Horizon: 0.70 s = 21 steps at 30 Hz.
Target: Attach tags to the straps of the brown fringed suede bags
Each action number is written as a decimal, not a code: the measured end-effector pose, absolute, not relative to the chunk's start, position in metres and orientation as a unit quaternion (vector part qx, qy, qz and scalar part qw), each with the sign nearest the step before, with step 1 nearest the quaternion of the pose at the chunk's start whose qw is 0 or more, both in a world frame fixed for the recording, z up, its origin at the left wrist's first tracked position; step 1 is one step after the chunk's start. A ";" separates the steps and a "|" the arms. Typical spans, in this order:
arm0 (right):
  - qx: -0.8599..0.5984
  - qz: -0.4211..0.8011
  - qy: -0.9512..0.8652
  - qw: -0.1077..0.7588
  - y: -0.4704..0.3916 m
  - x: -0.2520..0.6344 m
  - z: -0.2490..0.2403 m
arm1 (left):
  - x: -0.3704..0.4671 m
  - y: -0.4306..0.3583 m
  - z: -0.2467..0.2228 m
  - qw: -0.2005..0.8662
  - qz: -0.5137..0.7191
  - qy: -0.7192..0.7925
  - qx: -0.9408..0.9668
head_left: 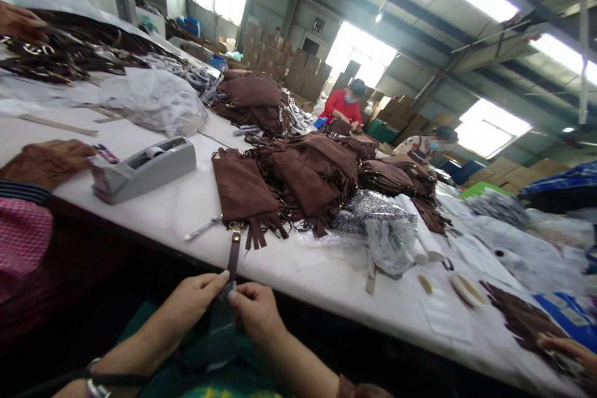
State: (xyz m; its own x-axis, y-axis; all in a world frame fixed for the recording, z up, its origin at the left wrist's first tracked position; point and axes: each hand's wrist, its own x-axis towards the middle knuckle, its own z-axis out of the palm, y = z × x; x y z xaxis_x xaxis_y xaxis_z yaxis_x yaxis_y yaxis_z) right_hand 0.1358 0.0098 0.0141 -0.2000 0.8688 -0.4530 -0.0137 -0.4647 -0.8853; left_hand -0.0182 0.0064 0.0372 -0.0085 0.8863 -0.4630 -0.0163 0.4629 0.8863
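Note:
Just beyond the table's front edge, my left hand (196,298) pinches a dark brown strap (234,256) between thumb and fingers. The strap hangs by a gold-coloured metal clip (236,228) from a brown fringed bag (243,189) lying on the white table (196,224). Close beside it, my right hand (259,310) is closed at the strap's lower part, pinching a clear plastic sleeve (221,331). That sleeve hangs down in front of my lap. How far the strap reaches into it is hard to see.
A grey tape dispenser (144,169) stands left of the bag. Beyond are piles of brown fringed bags (308,174) and crumpled plastic (153,99). Another person's hand (49,165) rests at left; a co-worker's hand (571,351) shows at lower right. More people work across the table.

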 end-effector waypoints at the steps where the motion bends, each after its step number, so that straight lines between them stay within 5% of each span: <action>1: -0.541 0.664 -0.394 0.334 0.012 0.134 0.015 | -0.019 0.006 0.041 0.623 0.381 0.598 0.329; 8: -0.560 0.666 -0.365 0.331 0.016 0.128 0.015 | -0.022 -0.013 0.044 0.732 0.362 0.531 0.226; 21: -0.580 0.646 -0.379 0.321 0.041 0.112 0.027 | -0.024 0.016 0.030 0.621 0.407 0.597 0.305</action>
State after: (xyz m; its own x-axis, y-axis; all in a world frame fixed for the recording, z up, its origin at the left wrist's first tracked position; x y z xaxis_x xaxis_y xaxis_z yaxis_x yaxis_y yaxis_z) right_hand 0.1119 0.0412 0.0272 -0.1205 0.8540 -0.5062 0.0249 -0.5071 -0.8615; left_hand -0.0242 0.0164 0.0297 -0.0428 0.8686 -0.4936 -0.1416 0.4838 0.8636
